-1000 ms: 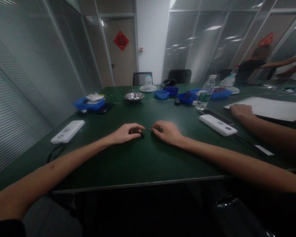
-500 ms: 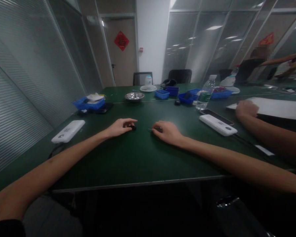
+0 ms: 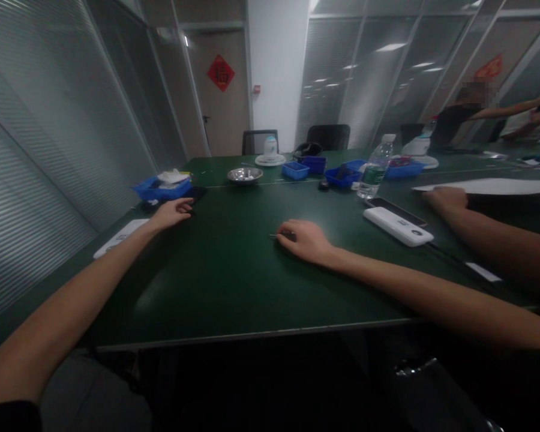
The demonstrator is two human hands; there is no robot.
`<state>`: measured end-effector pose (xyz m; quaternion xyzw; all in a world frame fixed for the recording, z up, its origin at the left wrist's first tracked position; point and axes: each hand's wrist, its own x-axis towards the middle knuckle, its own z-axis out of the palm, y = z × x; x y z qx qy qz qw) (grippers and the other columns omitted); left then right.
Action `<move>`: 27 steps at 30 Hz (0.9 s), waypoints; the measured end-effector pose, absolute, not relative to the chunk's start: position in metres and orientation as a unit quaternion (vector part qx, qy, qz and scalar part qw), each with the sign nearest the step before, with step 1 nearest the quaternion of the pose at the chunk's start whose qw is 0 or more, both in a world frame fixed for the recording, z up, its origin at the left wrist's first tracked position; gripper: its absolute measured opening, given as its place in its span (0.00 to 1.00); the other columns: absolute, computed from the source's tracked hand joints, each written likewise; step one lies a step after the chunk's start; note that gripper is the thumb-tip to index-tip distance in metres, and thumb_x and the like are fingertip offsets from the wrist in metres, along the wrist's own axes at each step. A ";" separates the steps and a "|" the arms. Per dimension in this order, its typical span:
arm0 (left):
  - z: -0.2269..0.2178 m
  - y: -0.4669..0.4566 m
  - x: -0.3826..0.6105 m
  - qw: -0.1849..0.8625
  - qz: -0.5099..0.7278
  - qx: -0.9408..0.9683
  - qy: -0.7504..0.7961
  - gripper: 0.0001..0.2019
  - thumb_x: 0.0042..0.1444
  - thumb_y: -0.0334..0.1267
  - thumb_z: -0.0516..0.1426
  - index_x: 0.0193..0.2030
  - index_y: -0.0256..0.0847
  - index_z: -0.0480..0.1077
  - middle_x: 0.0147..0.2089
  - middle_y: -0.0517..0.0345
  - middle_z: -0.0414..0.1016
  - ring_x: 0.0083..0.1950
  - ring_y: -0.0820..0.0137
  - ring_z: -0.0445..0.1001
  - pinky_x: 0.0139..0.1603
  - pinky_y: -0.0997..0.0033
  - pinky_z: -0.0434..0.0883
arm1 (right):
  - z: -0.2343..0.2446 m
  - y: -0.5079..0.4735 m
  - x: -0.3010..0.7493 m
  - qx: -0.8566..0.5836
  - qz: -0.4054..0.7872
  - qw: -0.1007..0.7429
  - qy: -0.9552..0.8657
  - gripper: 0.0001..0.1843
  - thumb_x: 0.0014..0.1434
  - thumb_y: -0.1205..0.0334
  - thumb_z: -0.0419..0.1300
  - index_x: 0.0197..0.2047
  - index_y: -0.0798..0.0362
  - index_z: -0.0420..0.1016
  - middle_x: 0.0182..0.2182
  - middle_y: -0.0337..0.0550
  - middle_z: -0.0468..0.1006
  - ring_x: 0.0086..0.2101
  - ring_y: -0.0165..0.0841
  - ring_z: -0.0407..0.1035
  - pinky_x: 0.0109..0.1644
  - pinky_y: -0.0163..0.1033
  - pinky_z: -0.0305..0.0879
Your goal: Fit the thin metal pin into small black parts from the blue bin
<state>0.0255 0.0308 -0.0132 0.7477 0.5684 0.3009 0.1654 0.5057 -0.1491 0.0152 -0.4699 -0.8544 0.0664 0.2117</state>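
Note:
My left hand (image 3: 173, 212) is stretched far to the left on the dark green table (image 3: 234, 276), just in front of a blue tray (image 3: 161, 189) and some dark items (image 3: 193, 195). Its fingers are pinched round a small black part that I can barely see. My right hand (image 3: 305, 239) rests in the middle of the table, closed on a thin metal tool (image 3: 276, 236) whose tip points left.
A white power bank (image 3: 117, 239) lies under my left forearm and another (image 3: 397, 227) lies at the right beside a phone. Further back stand a steel bowl (image 3: 245, 175), several blue trays (image 3: 296, 171) and a water bottle (image 3: 372, 170). A co-worker's hand (image 3: 445, 198) touches a white sheet (image 3: 499, 186).
My left hand has left the table's middle, next to my right hand, and swept back and left to the blue tray, taking the small black part along. My right hand stayed put.

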 end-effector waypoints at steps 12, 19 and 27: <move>-0.008 0.001 0.037 -0.106 0.205 0.797 0.558 0.30 0.59 0.32 0.57 0.70 0.39 0.69 0.60 0.44 0.79 0.61 0.52 0.77 0.64 0.54 0.70 | 0.021 -0.152 0.504 -0.483 0.071 0.196 -0.851 0.13 0.71 0.54 0.58 0.49 0.51 0.80 0.43 0.46 0.80 0.38 0.35 0.72 0.37 0.37 0.63; -0.002 -0.003 0.044 -0.124 0.142 0.790 0.583 0.29 0.60 0.34 0.54 0.69 0.35 0.70 0.59 0.41 0.79 0.59 0.50 0.78 0.63 0.54 0.72 | 0.017 -0.150 0.503 -0.482 0.057 0.203 -0.851 0.12 0.70 0.54 0.58 0.48 0.50 0.80 0.43 0.44 0.80 0.38 0.34 0.72 0.38 0.37 0.62; 0.002 0.006 0.041 -0.105 0.083 0.812 0.569 0.25 0.60 0.35 0.51 0.59 0.32 0.79 0.57 0.40 0.81 0.58 0.51 0.79 0.64 0.56 0.71 | 0.020 -0.153 0.502 -0.482 0.063 0.199 -0.851 0.13 0.70 0.54 0.58 0.49 0.51 0.80 0.43 0.45 0.80 0.38 0.34 0.72 0.38 0.37 0.62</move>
